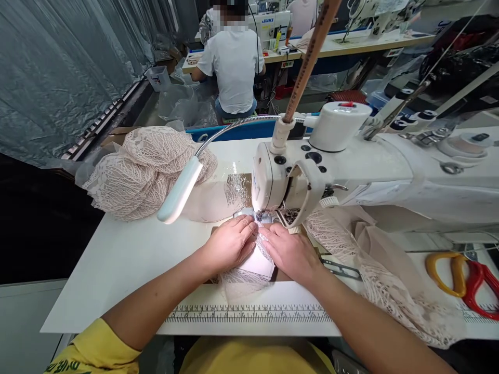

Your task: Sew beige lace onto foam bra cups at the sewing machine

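Head view: one piece of lace [244, 276], pale pinkish beige and sheer, with netted patterning around a smooth white patch, lies on the white surface [132, 278], its far end near the needle area of a sewing machine [351, 171]. Two hands work it palms down, the left hand [230, 243] and the right hand [291, 253] on opposite sides of the patch, fingers extended and flat; whether any fingertip pinches the cloth cannot be told. One heap [130, 174] of similar lace sits at left, while a loose length [393, 280] trails at right. One lamp [181, 189] hangs from a bent metal neck; one ruler [249, 314] lines the near edge. Two handles, one orange, one red [481, 288], lie far right. Beyond, a person [236, 70] in white sits facing away, near a JUKI machine [268, 31].
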`<state>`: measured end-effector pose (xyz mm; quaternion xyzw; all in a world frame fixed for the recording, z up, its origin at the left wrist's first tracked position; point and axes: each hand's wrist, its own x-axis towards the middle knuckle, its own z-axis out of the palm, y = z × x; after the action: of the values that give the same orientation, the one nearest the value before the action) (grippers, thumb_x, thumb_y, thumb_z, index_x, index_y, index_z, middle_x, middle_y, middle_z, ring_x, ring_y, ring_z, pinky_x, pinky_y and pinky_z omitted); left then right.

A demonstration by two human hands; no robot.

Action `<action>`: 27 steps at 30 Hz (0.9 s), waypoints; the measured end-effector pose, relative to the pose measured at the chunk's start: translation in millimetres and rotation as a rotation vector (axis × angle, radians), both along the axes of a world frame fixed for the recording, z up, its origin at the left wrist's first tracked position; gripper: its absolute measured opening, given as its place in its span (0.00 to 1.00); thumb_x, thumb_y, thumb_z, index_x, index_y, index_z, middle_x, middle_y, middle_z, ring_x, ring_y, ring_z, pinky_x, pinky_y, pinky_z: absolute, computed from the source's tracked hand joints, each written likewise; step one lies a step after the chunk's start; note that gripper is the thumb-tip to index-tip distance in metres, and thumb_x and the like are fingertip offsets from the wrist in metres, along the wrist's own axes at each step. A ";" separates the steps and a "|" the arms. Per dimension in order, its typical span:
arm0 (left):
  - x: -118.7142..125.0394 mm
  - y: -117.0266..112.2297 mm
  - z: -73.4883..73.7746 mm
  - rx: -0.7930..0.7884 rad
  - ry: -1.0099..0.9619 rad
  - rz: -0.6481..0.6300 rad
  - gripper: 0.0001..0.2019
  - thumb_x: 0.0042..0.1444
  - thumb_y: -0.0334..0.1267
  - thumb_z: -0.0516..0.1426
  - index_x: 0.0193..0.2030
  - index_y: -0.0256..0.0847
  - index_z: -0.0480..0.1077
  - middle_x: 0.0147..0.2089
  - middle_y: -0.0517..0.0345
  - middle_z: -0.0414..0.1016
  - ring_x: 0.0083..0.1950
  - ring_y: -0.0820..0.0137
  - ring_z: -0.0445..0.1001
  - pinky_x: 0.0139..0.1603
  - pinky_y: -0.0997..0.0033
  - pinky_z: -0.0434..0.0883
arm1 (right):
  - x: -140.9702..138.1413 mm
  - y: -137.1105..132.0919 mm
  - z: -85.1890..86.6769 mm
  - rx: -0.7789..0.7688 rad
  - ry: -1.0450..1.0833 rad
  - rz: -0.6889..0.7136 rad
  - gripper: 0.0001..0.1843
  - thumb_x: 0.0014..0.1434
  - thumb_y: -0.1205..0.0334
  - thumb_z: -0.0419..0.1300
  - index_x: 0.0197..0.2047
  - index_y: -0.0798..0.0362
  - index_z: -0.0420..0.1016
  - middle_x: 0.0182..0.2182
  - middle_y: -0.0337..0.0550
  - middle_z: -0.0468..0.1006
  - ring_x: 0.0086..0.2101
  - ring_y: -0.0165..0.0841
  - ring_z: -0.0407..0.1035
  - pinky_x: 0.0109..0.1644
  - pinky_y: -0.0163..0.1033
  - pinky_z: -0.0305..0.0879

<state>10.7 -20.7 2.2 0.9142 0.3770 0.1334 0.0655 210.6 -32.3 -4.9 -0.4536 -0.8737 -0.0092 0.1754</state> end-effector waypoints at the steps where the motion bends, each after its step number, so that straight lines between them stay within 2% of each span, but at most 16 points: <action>1: -1.1 2.3 0.6 0.003 0.001 -0.011 0.19 0.63 0.38 0.50 0.56 0.28 0.64 0.58 0.38 0.68 0.60 0.56 0.66 0.59 0.54 0.69 | -0.5 0.5 -0.4 0.009 -0.005 -0.009 0.15 0.63 0.63 0.54 0.49 0.54 0.77 0.35 0.43 0.77 0.31 0.34 0.68 0.32 0.38 0.59; 5: -3.2 10.8 3.9 0.006 0.014 -0.054 0.20 0.64 0.40 0.49 0.56 0.27 0.65 0.57 0.38 0.69 0.60 0.56 0.66 0.61 0.56 0.68 | -2.3 1.3 -3.1 0.028 -0.015 -0.042 0.15 0.63 0.63 0.54 0.50 0.53 0.77 0.39 0.44 0.78 0.32 0.34 0.69 0.33 0.38 0.61; 10: -7.4 19.7 6.9 0.024 0.039 -0.100 0.20 0.64 0.40 0.49 0.56 0.27 0.66 0.56 0.39 0.70 0.57 0.58 0.69 0.60 0.58 0.68 | -2.4 2.4 -3.7 -0.018 -0.001 -0.059 0.14 0.62 0.62 0.54 0.47 0.52 0.78 0.39 0.44 0.78 0.33 0.35 0.69 0.34 0.37 0.63; 13: -10.6 19.8 11.0 0.040 0.077 -0.109 0.17 0.63 0.36 0.50 0.55 0.28 0.67 0.56 0.41 0.70 0.55 0.58 0.69 0.58 0.58 0.68 | 0.1 3.6 -2.3 -0.052 0.039 -0.040 0.14 0.63 0.63 0.53 0.47 0.52 0.78 0.40 0.45 0.79 0.35 0.35 0.70 0.37 0.37 0.65; 17: -9.4 11.3 17.2 0.087 0.107 -0.133 0.14 0.60 0.30 0.50 0.51 0.31 0.68 0.56 0.41 0.68 0.56 0.57 0.66 0.58 0.53 0.65 | 4.3 4.1 0.0 -0.066 0.115 -0.067 0.17 0.65 0.65 0.48 0.48 0.50 0.76 0.37 0.46 0.79 0.35 0.34 0.71 0.39 0.37 0.66; 22: -4.3 1.4 14.6 0.006 0.056 -0.129 0.16 0.60 0.43 0.53 0.48 0.32 0.69 0.46 0.44 0.71 0.48 0.57 0.67 0.55 0.51 0.65 | 4.7 3.6 4.0 -0.059 0.120 -0.075 0.18 0.63 0.68 0.48 0.48 0.50 0.77 0.34 0.46 0.78 0.35 0.35 0.72 0.39 0.37 0.66; 27: -5.4 0.6 10.0 -0.010 0.040 -0.129 0.13 0.59 0.43 0.54 0.43 0.34 0.69 0.42 0.47 0.69 0.45 0.59 0.65 0.54 0.53 0.64 | 4.0 1.9 4.0 -0.039 0.109 -0.014 0.19 0.60 0.72 0.49 0.46 0.50 0.78 0.37 0.46 0.78 0.33 0.33 0.69 0.37 0.35 0.65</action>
<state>5.3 -20.1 12.2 0.9388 0.3190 0.1088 0.0713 214.5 -30.4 -1.0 -0.4627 -0.8598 0.0310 0.2137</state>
